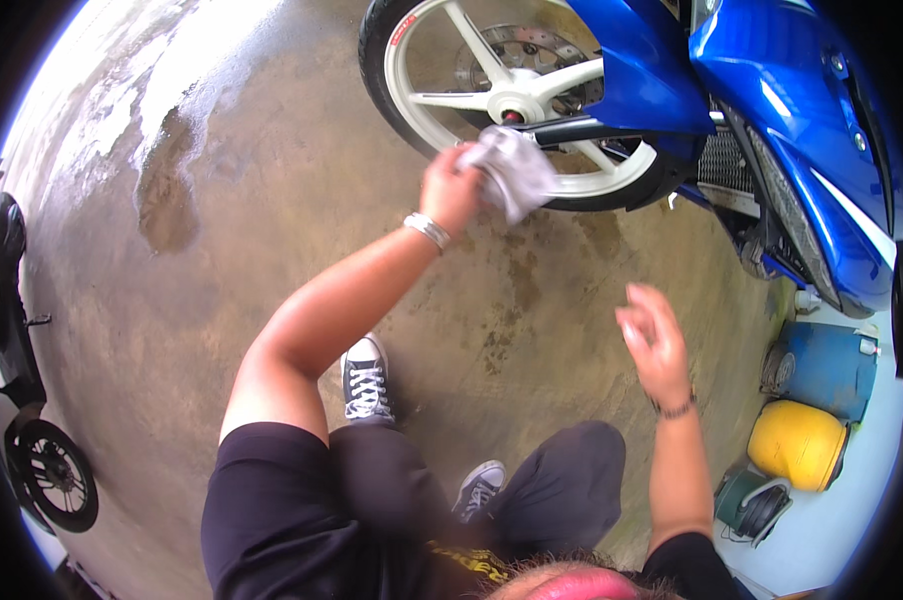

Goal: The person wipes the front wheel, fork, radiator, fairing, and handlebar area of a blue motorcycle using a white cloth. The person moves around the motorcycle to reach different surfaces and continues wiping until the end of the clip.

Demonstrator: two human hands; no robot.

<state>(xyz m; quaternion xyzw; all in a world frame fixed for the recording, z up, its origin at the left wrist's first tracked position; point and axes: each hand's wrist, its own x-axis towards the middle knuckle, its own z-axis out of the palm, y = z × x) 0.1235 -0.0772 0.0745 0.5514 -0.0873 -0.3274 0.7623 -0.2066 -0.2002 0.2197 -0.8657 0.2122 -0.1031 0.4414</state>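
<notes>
My left hand (450,192) is closed on a pale cloth (513,172), reaching out to the front wheel of a blue motorcycle (772,100). The cloth hangs by the lower part of the white wheel rim (592,186), just below the hub and the dark fork leg; whether it touches them I cannot tell. My right hand (656,340) is in the air over the floor, fingers loosely curled and apart, with nothing in it. A brake disc (522,55) shows behind the white spokes.
Wet patches (167,180) mark the concrete floor (272,200). A second, dark motorcycle (57,470) stands at the far left. Along the right wall are a blue drum (827,370), a yellow barrel (797,445) and a dark green machine (752,503). My sneakers (368,385) are below my arms.
</notes>
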